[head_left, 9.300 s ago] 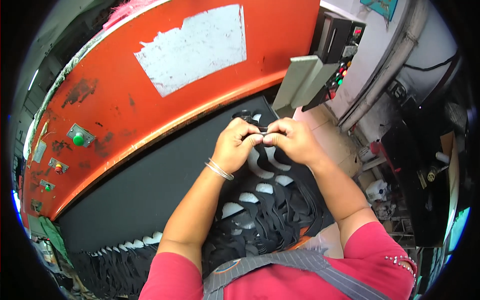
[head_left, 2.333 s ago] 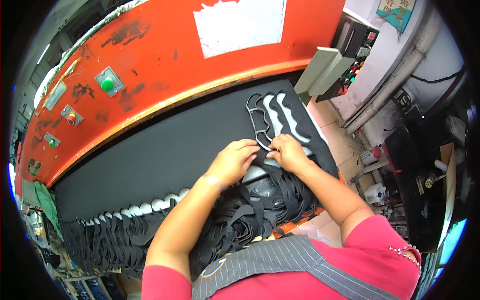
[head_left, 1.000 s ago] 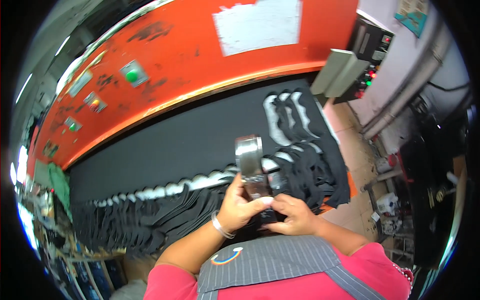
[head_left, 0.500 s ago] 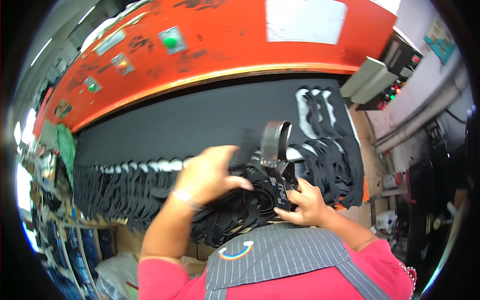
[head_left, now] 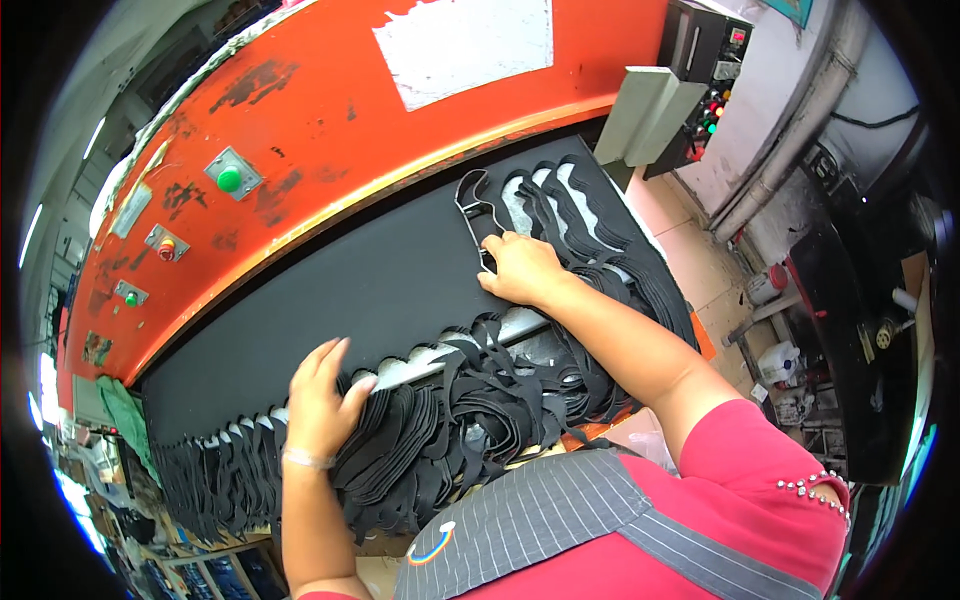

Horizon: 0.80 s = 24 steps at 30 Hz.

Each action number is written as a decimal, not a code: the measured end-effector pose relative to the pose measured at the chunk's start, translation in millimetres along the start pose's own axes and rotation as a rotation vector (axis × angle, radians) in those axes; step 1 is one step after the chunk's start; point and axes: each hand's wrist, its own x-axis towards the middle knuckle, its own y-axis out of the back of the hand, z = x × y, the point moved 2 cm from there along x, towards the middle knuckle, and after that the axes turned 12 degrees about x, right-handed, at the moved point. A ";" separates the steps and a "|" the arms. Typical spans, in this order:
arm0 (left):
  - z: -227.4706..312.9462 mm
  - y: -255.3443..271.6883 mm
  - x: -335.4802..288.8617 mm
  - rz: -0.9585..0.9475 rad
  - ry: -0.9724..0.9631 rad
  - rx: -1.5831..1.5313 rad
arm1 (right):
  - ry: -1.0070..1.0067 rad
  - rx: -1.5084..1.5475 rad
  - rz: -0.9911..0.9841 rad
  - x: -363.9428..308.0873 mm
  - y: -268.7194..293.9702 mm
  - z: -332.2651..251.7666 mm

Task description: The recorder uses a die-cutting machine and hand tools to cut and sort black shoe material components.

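Note:
My right hand grips the near end of a curved metal cutting die, a thin steel outline. The die stands on the black sheet material, just left of the wavy cut-outs at the sheet's right end. White shows through those cut-outs. My left hand is open, fingers and thumb apart, above the sheet's scalloped front edge, and holds nothing. Beside it, stacks of curved black strips hang over the front edge in a loose tangle.
Behind the sheet rises an orange machine beam with a green button and a red button. At the right end stand a grey plate and a dark control box. A green cloth hangs at the left.
My right hand has carried the die from above the strips away and set it on the sheet beside the cut-outs. My left hand has moved left, off the tangled strips. The view has turned.

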 end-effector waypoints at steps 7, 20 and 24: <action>49.3 -103.1 79.2 0.043 -0.314 0.161 | 0.270 0.506 -0.099 -41.7 11.5 49.9; 58.0 -140.9 154.1 -0.057 -0.028 -0.534 | 0.311 0.623 -0.075 -37.1 8.5 75.5; 90.1 -145.7 150.3 0.008 -0.096 -0.319 | 0.340 0.619 -0.087 -38.6 8.8 80.8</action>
